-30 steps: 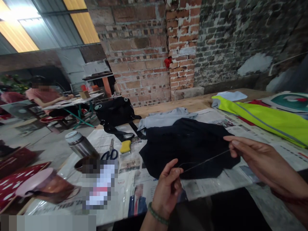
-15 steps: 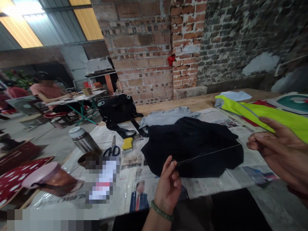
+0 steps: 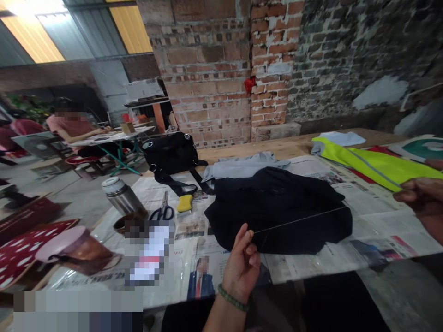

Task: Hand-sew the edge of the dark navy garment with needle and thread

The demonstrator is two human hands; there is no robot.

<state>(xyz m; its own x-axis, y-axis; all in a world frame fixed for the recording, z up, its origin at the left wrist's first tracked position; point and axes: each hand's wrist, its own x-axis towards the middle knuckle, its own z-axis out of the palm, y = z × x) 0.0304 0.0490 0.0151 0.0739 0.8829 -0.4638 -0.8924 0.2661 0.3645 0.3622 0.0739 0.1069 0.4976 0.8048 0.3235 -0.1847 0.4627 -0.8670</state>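
Observation:
My left hand, with a green bead bracelet at the wrist, is closed in a pinch on a thin pale thread. Stretched taut, the thread runs right across a dark navy cloth, toward my right hand. At the right edge, my right hand has its fingers pressed together, in line with the thread; the thread's last stretch is lost against the newspaper, and any needle is too small to make out. The folded cloth lies on newspaper under clear plastic.
Dark-handled scissors, a yellow object, a steel flask and a pink-lidded cup stand left. Behind lie a black bag and grey cloth. A neon-yellow garment lies right. Another person sits farther off.
My right hand has moved farther right, partly out of view, and the thread looks straighter. My left hand stays in place, still pinching. The view has shifted slightly.

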